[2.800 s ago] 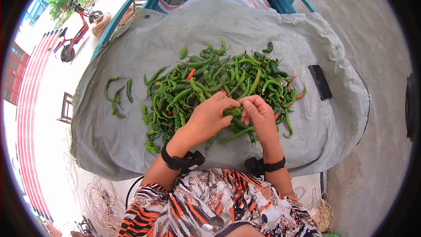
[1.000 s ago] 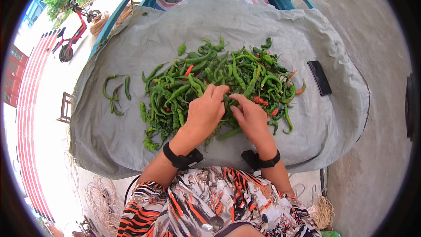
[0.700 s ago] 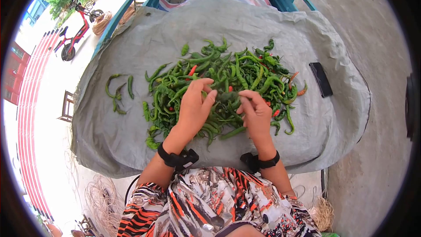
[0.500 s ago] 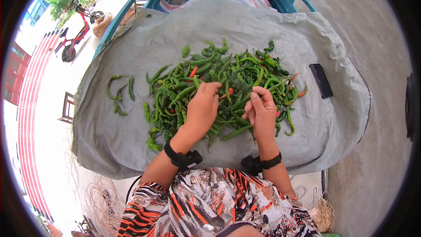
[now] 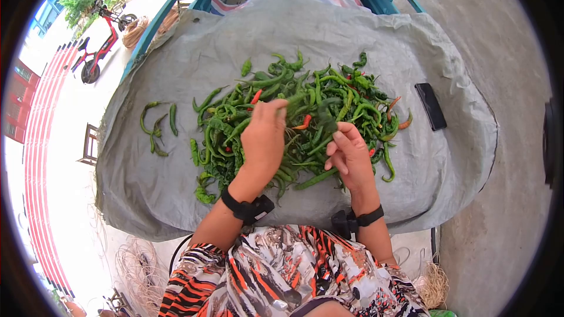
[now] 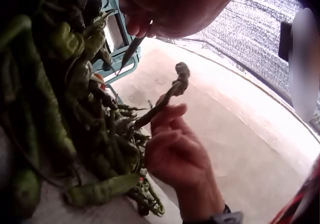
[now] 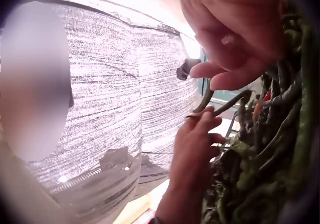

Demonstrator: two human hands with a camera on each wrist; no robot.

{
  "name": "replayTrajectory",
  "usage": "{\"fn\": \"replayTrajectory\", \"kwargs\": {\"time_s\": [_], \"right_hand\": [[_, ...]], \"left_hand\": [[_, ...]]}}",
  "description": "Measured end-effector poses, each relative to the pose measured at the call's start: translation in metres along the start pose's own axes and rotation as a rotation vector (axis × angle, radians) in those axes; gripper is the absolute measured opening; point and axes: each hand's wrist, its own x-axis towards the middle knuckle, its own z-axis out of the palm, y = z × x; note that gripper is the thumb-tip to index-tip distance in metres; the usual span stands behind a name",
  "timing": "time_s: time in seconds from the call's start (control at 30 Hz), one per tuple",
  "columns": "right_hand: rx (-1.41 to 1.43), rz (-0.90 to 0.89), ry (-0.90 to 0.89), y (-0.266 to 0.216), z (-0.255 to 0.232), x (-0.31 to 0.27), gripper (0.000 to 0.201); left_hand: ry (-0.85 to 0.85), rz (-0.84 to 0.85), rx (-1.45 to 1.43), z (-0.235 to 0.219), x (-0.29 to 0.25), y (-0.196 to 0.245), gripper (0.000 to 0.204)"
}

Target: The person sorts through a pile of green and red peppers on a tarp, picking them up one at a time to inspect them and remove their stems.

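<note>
ok so the hands just came apart, and now the left hand point(image 5: 262, 144) pinches a slim pepper point(image 6: 131, 52) while the right hand point(image 5: 355, 158) pinches a curly pepper point(image 6: 161, 104), both by the pepper heap point(image 5: 223, 123), so they're handled separately I guess.

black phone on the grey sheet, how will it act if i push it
The phone, a straight-edged slab, looks stiff. Lying flat, it will likely slide rather than roll, though the wrinkled grey sheet may bunch against it.
</note>
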Motion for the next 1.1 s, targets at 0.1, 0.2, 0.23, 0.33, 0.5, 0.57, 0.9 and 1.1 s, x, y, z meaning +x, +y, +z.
{"fn": "replayTrajectory", "kwargs": {"time_s": [0.1,0.2,0.23,0.33,0.5,0.57,0.9,1.1], "right_hand": [[-0.064,0.065,0.007,-0.003,0.008,-0.003,0.012],[-0.048,0.143,-0.014,-0.002,0.017,-0.003,0.013],[-0.042,0.160,-0.084,0.000,0.014,-0.002,0.012],[0.030,0.195,-0.204,0.002,0.006,-0.001,0.013],[0.027,0.103,-0.085,0.002,0.007,0.001,0.012],[-0.094,0.057,-0.056,-0.005,0.003,0.002,0.011],[-0.104,-0.282,-0.012,-0.049,0.004,0.009,0.045],[-0.062,-0.241,-0.008,-0.031,0.016,0.000,0.032]], "left_hand": [[0.030,-0.271,-0.346,-0.015,0.004,-0.001,0.016],[0.060,-0.353,-0.602,-0.029,0.008,0.011,0.020],[0.067,-0.366,-0.670,-0.031,0.008,0.011,0.021],[0.032,-0.379,-0.722,-0.032,0.007,0.008,0.023],[-0.007,-0.382,-0.819,-0.033,0.006,0.010,0.023],[-0.048,-0.422,-0.892,-0.034,0.005,0.013,0.022],[-0.201,-0.503,-1.015,-0.035,0.002,0.015,0.024],[-0.507,-0.480,-1.000,-0.030,-0.005,0.013,0.023]]}}
